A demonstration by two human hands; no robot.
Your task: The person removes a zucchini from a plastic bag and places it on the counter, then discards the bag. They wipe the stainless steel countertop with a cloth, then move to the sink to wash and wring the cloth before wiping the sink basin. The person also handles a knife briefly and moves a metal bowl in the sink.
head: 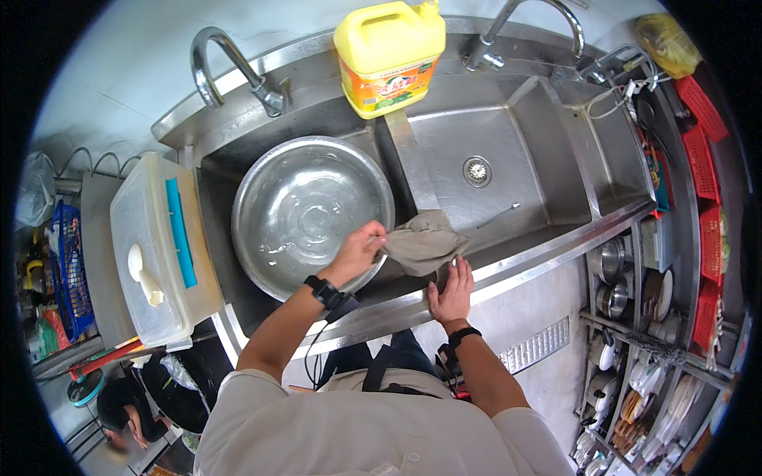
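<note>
My left hand [357, 247] pinches one corner of a grey-brown cloth [425, 243] at the right rim of a large metal basin [312, 208]. The basin holds clear water and stands in the left sink. The cloth lies bunched over the divider between the sinks. My right hand [453, 294] rests on the sink's front edge at the cloth's lower right end; its fingertips reach the cloth, and whether they grip it I cannot tell. A spoon [499, 215] lies in the right sink [494, 143], below the drain strainer.
A yellow detergent jug [390, 59] stands behind the divider, between two faucets [235, 59] [527, 24]. A lidded plastic bin [161, 250] is at the left. Shelves with red baskets [699, 160] and pots [610, 262] line the right. A person [128, 410] crouches at the lower left.
</note>
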